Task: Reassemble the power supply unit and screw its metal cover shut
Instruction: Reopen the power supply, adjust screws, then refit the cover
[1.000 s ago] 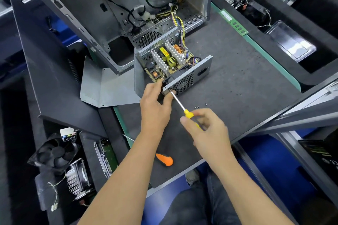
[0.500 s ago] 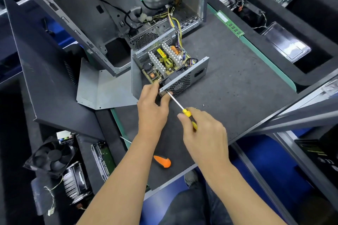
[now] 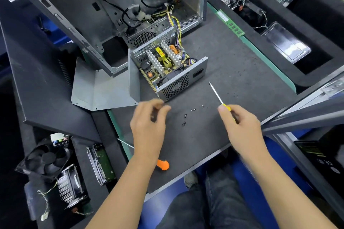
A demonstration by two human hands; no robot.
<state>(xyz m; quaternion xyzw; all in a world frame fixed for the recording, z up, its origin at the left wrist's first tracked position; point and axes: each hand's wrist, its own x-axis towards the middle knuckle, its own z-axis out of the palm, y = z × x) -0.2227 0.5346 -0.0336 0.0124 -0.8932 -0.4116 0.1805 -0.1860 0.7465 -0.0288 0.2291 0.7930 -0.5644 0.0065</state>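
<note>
I see the PSU [image 3: 168,69] sitting open on the dark worktop [image 3: 232,65], toward its far left, its board and heat sinks bare and its fan grille facing me; the cover [image 3: 100,89] lies off it just to the left, overhanging the worktop's left edge; the empty PC case [image 3: 104,11] stands tilted behind, at the far-left corner, with wires running from it into the PSU. My left hand [image 3: 149,124] hovers just in front of the PSU's near corner, fingers [image 3: 163,107] curled and blurred; I cannot tell whether they pinch anything. My right hand [image 3: 242,126] grips a yellow screwdriver [image 3: 216,95] by its handle, shaft raised and pointing away toward the PSU, tip clear of it. Between my hands a few loose screws [image 3: 185,116] lie on the worktop near its front edge. An orange screwdriver [image 3: 162,164] lies at the front-left corner, partly under my left forearm. A RAM stick [image 3: 229,22] rests along the right edge; a fan [image 3: 43,161] and heat sink [image 3: 69,186] sit in a bin below left.
</note>
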